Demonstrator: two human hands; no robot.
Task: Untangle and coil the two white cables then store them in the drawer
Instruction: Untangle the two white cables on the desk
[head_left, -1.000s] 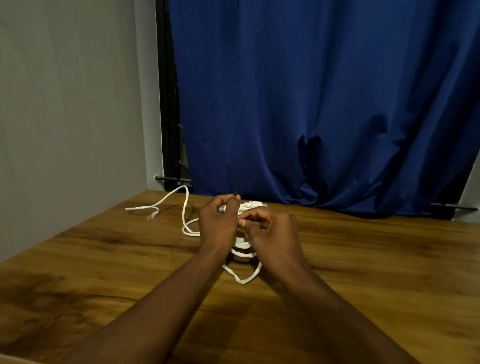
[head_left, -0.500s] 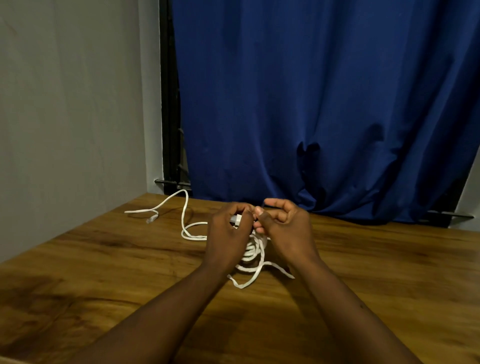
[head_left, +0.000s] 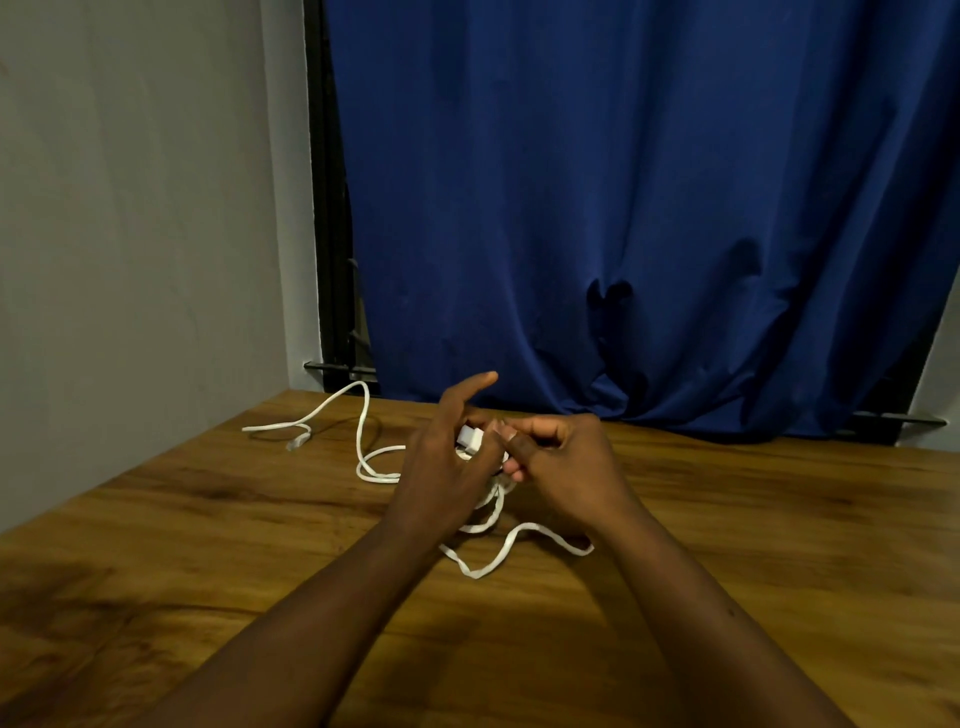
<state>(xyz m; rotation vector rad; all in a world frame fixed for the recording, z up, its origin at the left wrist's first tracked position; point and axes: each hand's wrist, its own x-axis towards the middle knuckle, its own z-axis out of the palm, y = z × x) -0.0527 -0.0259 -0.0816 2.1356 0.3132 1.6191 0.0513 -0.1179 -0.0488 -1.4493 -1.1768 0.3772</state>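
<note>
A tangle of white cable (head_left: 483, 512) sits between my two hands above the middle of the wooden table (head_left: 208, 545). My left hand (head_left: 447, 467) grips the bundle, its index finger stretched up, and a white plug (head_left: 470, 439) shows by its thumb. My right hand (head_left: 558, 467) pinches cable strands just right of the plug. A loose loop (head_left: 493, 564) trails on the table toward me. Another white length (head_left: 363, 441) runs left and back, ending in a small connector (head_left: 297, 442). The hands hide how the two cables cross. No drawer is in view.
A grey wall (head_left: 130, 260) borders the table on the left. A blue curtain (head_left: 623, 208) hangs behind the table's far edge, with a dark frame (head_left: 327, 208) at its left side.
Both hands rose slightly and drew the bundle apart. My left index finger has lifted straight. A loop has slipped out onto the table to the right.
</note>
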